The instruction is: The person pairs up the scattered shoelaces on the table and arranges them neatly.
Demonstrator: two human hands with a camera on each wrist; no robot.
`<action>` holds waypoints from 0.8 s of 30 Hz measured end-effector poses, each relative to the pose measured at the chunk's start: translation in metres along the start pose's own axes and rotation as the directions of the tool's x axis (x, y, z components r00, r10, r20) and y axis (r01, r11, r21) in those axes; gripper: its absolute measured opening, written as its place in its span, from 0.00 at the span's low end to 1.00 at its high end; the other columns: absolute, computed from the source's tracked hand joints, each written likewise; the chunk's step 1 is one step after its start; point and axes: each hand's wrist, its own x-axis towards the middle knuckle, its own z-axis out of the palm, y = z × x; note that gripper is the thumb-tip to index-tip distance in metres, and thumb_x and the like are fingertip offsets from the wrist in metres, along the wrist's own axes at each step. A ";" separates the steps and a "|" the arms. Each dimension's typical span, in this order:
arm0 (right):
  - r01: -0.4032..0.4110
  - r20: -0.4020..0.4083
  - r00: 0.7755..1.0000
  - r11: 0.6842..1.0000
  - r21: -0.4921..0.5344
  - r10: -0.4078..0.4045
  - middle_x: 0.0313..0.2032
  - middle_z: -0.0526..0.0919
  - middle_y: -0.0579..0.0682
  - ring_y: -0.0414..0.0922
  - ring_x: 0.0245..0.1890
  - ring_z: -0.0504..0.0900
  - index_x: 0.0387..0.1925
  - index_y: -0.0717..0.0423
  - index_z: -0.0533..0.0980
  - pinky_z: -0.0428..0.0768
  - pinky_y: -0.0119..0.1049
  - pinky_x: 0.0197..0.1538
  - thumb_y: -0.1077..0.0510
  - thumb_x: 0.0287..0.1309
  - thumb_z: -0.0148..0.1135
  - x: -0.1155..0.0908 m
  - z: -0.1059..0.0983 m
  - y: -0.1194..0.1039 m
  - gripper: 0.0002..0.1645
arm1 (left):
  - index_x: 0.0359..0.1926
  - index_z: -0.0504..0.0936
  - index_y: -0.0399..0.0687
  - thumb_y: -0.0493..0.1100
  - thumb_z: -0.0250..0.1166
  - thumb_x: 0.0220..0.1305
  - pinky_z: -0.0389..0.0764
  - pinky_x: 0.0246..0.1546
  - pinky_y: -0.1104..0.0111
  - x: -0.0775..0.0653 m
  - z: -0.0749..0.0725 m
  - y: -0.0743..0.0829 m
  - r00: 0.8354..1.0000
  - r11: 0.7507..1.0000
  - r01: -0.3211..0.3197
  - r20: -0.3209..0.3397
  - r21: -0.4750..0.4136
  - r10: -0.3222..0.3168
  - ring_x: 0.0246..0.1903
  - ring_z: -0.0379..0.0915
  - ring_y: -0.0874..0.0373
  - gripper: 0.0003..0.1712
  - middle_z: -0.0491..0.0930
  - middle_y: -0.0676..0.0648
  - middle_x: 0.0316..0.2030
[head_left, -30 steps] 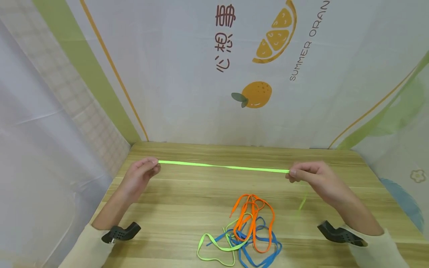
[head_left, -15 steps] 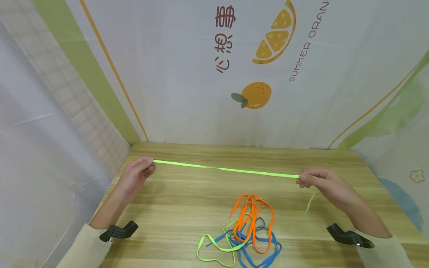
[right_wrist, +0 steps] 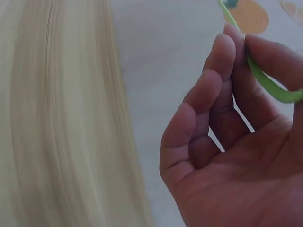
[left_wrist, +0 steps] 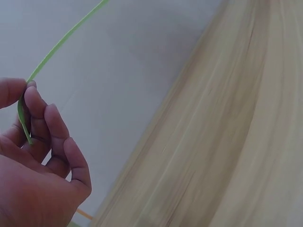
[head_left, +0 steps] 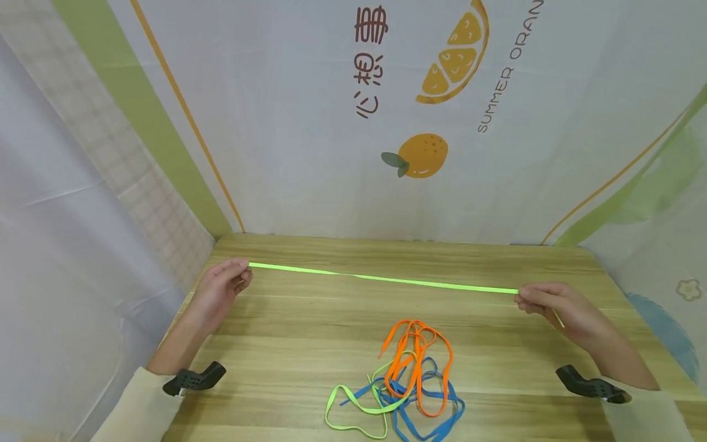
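A bright green shoelace stretches taut between both hands above the table, with a half twist left of its middle. At its left end, my left hand pinches it between thumb and forefinger; in the left wrist view a short tail of the lace hangs down inside the fingers. My right hand pinches the other end the same way, and the loose lace curves across the palm in the right wrist view. Nearer the front lie an orange shoelace, a blue shoelace and another green shoelace, loosely tangled together.
The wooden table reaches back to a white printed curtain. More curtain hangs along the left side and the right side. A black wrist camera sits on each forearm.
My right hand has moved to the right and slightly nearer, my left hand a little to the left. The green span between them has grown longer. The lace pile has stayed still.
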 end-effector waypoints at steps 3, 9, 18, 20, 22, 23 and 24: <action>0.036 0.042 0.998 0.996 0.076 -0.039 0.49 0.92 0.42 0.37 0.50 0.89 0.55 0.54 0.90 0.82 0.28 0.57 0.72 0.86 0.40 -0.003 -0.008 0.007 0.30 | 0.37 0.86 0.49 0.37 0.55 0.87 0.77 0.50 0.69 0.000 -0.002 0.001 1.000 1.000 0.004 -0.006 -0.011 -0.004 0.38 0.74 0.59 0.18 0.81 0.54 0.32; 0.077 0.088 0.991 0.977 0.200 -0.097 0.50 0.92 0.43 0.38 0.52 0.89 0.57 0.58 0.89 0.82 0.29 0.58 0.74 0.85 0.36 -0.007 -0.021 0.018 0.32 | 0.38 0.86 0.50 0.36 0.55 0.87 0.77 0.50 0.69 0.001 -0.006 0.000 1.000 1.000 0.015 -0.010 -0.020 -0.016 0.38 0.74 0.60 0.18 0.81 0.54 0.32; 0.021 -0.064 0.998 0.981 0.192 -0.009 0.44 0.92 0.44 0.38 0.47 0.88 0.48 0.59 0.91 0.82 0.29 0.53 0.70 0.87 0.40 -0.011 -0.026 0.018 0.30 | 0.38 0.86 0.49 0.37 0.56 0.87 0.77 0.49 0.69 0.003 -0.009 0.001 0.999 0.999 0.043 -0.034 0.027 -0.042 0.38 0.74 0.59 0.16 0.80 0.54 0.33; 0.002 -0.127 0.992 0.982 0.187 0.023 0.42 0.92 0.43 0.38 0.45 0.87 0.46 0.58 0.92 0.82 0.30 0.51 0.69 0.87 0.43 -0.011 -0.025 0.016 0.28 | 0.38 0.87 0.49 0.37 0.58 0.86 0.77 0.49 0.69 0.004 -0.009 0.002 0.998 0.997 0.058 -0.043 0.044 -0.056 0.39 0.73 0.59 0.15 0.80 0.54 0.34; -0.007 -0.180 0.983 0.979 0.205 0.045 0.41 0.91 0.43 0.38 0.44 0.87 0.45 0.57 0.92 0.82 0.30 0.50 0.68 0.87 0.45 -0.012 -0.025 0.016 0.27 | 0.38 0.87 0.49 0.38 0.59 0.85 0.77 0.49 0.69 0.006 -0.008 0.004 0.996 0.995 0.077 -0.055 0.063 -0.073 0.38 0.73 0.59 0.15 0.80 0.54 0.34; -0.009 -0.206 0.977 0.977 0.215 0.055 0.41 0.91 0.43 0.38 0.43 0.87 0.45 0.57 0.92 0.82 0.30 0.50 0.68 0.87 0.46 -0.012 -0.025 0.015 0.26 | 0.37 0.87 0.50 0.38 0.60 0.85 0.77 0.49 0.69 0.006 -0.008 0.004 0.995 0.994 0.087 -0.058 0.071 -0.083 0.38 0.72 0.59 0.15 0.80 0.55 0.34; -0.010 -0.231 0.971 0.975 0.222 0.063 0.41 0.90 0.43 0.38 0.43 0.86 0.44 0.56 0.92 0.83 0.30 0.49 0.68 0.86 0.47 -0.013 -0.025 0.015 0.25 | 0.37 0.86 0.51 0.38 0.61 0.85 0.76 0.49 0.69 0.007 -0.007 0.005 0.994 0.992 0.096 -0.063 0.084 -0.091 0.38 0.72 0.59 0.15 0.79 0.55 0.34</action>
